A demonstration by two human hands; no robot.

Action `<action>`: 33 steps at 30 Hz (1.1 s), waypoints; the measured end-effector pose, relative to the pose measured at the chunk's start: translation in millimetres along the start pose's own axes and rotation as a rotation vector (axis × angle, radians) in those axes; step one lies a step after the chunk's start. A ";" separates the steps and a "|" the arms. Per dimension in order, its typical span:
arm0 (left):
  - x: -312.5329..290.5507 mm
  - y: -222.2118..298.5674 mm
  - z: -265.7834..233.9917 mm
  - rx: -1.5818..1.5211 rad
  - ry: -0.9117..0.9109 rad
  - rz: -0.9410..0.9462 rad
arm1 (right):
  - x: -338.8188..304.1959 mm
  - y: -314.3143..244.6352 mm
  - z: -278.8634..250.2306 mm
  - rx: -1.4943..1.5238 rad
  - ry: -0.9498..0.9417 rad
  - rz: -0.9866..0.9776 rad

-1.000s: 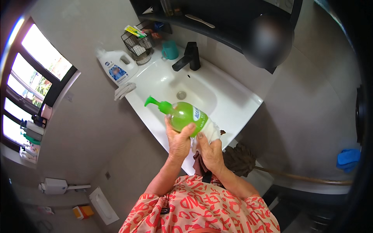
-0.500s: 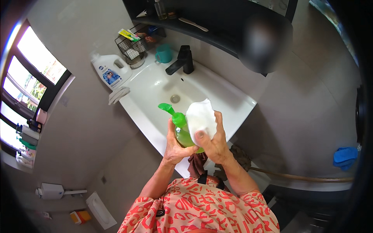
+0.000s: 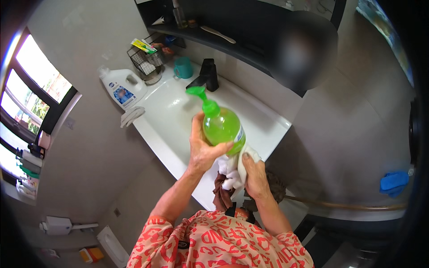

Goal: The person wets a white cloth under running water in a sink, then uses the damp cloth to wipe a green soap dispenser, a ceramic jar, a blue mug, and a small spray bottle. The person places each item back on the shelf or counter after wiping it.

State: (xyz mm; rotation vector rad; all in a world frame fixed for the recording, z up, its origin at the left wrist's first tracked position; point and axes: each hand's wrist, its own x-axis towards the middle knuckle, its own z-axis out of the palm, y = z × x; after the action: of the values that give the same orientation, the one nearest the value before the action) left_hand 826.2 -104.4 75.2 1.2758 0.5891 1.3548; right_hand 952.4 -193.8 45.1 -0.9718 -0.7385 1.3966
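A clear pump bottle [image 3: 221,127] of green liquid soap, with a bright green pump top, is held tilted over the white washbasin [image 3: 154,120]. My left hand [image 3: 203,149] wraps round its near left side, thumb across the lower body. Against the bottle's base, my right hand [image 3: 256,176] grips a white cloth [image 3: 234,172], its thumb on top and folds hanging below. Under that cloth a brown cloth [image 3: 221,194] lies at the basin's front edge. The basin's drain is hidden behind the bottle.
Behind the bottle stands a black faucet [image 3: 207,76]. A teal mug [image 3: 183,68], a wire basket [image 3: 145,60] and a white detergent jug [image 3: 123,89] line the basin's back left. A grey-white folded cloth [image 3: 132,116] sits on the left rim. A dark shelf [image 3: 250,42] overhangs the back.
The bottle has risen and moved away from me, showing more of its body. My right hand has brought the white cloth from the bottle's side down to its base.
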 end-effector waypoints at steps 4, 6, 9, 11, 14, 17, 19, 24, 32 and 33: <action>56.4 10.2 14.1 0.057 -0.078 0.160 | -7.1 10.3 -10.4 -0.041 0.070 -0.020; 81.6 13.9 24.2 0.051 -0.084 0.211 | -10.1 12.8 -14.7 -0.054 0.081 -0.001; 116.7 8.7 33.5 0.120 -0.033 0.277 | -16.2 10.3 -9.2 -0.089 0.118 0.001; 135.5 3.5 40.5 0.182 0.008 0.346 | -19.7 14.7 -8.7 -0.069 0.133 0.001; 155.3 0.0 46.9 0.176 -0.010 0.381 | -23.4 29.0 -11.1 -0.040 0.162 0.003; 169.8 -9.3 50.0 0.205 -0.018 0.405 | -27.0 32.3 -11.6 -0.025 0.194 0.010; 175.4 -10.5 50.5 0.230 -0.031 0.422 | -29.6 34.1 -11.2 -0.009 0.212 0.007; 190.8 -19.4 51.1 0.194 -0.066 0.473 | -33.3 38.7 -11.6 0.056 0.261 -0.001; 220.3 -21.5 58.1 0.166 -0.143 0.418 | -39.7 49.7 -15.4 0.104 0.313 0.001; 223.8 -22.5 59.1 0.188 -0.138 0.426 | -40.2 51.3 -15.8 0.109 0.317 0.005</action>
State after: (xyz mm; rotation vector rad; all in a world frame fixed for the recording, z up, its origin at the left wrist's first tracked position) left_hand 935.8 87.0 148.7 1.7026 0.3645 1.5658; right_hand 940.3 -239.4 -2.5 -1.0766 -0.4200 1.2355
